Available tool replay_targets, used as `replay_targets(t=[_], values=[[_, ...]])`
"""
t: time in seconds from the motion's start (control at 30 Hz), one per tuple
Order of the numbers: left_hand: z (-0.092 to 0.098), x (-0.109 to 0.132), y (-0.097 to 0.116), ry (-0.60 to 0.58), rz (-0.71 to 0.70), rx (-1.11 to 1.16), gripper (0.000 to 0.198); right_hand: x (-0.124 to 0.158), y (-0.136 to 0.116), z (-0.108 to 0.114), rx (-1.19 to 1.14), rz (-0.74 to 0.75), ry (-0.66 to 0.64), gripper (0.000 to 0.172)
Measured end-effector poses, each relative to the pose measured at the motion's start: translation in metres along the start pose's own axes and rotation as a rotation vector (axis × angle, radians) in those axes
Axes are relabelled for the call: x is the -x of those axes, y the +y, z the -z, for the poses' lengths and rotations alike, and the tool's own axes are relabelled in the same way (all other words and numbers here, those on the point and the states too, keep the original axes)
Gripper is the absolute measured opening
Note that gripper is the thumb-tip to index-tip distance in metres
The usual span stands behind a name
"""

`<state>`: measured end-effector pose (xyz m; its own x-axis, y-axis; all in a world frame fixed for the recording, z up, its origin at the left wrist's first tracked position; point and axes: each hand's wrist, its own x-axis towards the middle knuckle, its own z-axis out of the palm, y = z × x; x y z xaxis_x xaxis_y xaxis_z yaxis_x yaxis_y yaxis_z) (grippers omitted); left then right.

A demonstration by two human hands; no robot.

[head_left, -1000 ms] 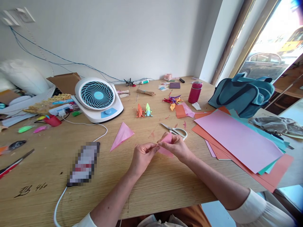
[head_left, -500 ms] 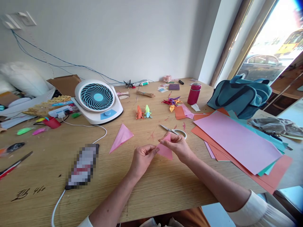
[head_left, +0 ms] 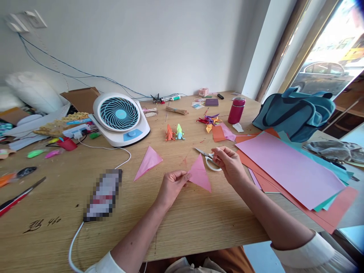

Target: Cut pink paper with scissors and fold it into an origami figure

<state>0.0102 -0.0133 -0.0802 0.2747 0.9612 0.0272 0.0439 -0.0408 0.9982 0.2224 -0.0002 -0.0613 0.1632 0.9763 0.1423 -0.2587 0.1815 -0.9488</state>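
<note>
My left hand (head_left: 172,185) pinches the left corner of a folded pink paper triangle (head_left: 200,175) just above the wooden table (head_left: 199,220). My right hand (head_left: 229,163) has left the paper and hovers over the scissors (head_left: 209,157), fingers curled and close to the white handles; I cannot see a firm grip. A second pink triangle (head_left: 148,162) lies flat to the left.
A stack of pink, orange and teal paper sheets (head_left: 287,170) lies at right, a teal bag (head_left: 295,113) behind it. A fan (head_left: 121,117), a phone on a white cable (head_left: 102,195), a red bottle (head_left: 236,110) and small origami figures (head_left: 174,132) stand further back.
My right hand let go of the pink triangle and moved right and back to the scissors. The left hand keeps hold of the paper, which now shows as an unfolded triangle.
</note>
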Motion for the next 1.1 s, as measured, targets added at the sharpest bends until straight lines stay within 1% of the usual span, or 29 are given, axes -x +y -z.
replay_targets(t=[0.03, 0.1, 0.17, 0.2, 0.23, 0.37, 0.5, 0.67, 0.77, 0.87, 0.93, 1.0, 1.1], values=[[0.0, 0.0, 0.0, 0.02, 0.039, 0.066, 0.032, 0.001, 0.0, -0.001, 0.009, -0.007, -0.023, 0.031], [0.0, -0.001, 0.001, 0.067, 0.085, 0.176, 0.032, 0.006, 0.002, -0.006, 0.08, -0.023, -0.15, 0.036], [0.0, 0.0, 0.001, 0.109, 0.085, 0.246, 0.031, 0.012, 0.006, -0.014, 0.217, -0.005, -0.319, 0.039], [0.0, 0.0, 0.001, 0.121, 0.077, 0.266, 0.03, 0.015, 0.008, -0.018, 0.291, 0.026, -0.366, 0.037], [0.001, 0.0, 0.001, 0.125, 0.066, 0.275, 0.028, 0.017, 0.011, -0.022, 0.354, 0.062, -0.384, 0.036], [0.003, -0.001, 0.0, 0.089, 0.0, 0.2, 0.026, 0.021, 0.018, -0.026, 0.499, 0.21, -0.314, 0.043], [0.005, -0.003, 0.002, 0.086, -0.102, 0.081, 0.025, 0.022, 0.017, -0.024, 0.623, 0.333, -0.339, 0.036], [0.007, -0.003, 0.005, 0.113, -0.189, 0.022, 0.021, 0.023, 0.015, -0.025, 0.666, 0.41, -0.366, 0.031], [0.006, -0.003, 0.007, 0.137, -0.189, 0.04, 0.021, 0.023, 0.016, -0.025, 0.668, 0.438, -0.362, 0.029], [0.006, -0.003, 0.007, 0.11, -0.176, 0.096, 0.025, 0.021, 0.017, -0.023, 0.665, 0.465, -0.355, 0.019], [0.007, -0.004, 0.008, 0.106, -0.202, 0.109, 0.024, 0.019, 0.017, -0.021, 0.667, 0.491, -0.345, 0.011], [0.008, -0.004, 0.009, 0.106, -0.238, 0.108, 0.021, 0.018, 0.018, -0.019, 0.67, 0.521, -0.338, 0.012], [0.01, -0.005, 0.008, 0.085, -0.279, 0.111, 0.016, 0.016, 0.017, -0.018, 0.671, 0.56, -0.334, 0.019]])
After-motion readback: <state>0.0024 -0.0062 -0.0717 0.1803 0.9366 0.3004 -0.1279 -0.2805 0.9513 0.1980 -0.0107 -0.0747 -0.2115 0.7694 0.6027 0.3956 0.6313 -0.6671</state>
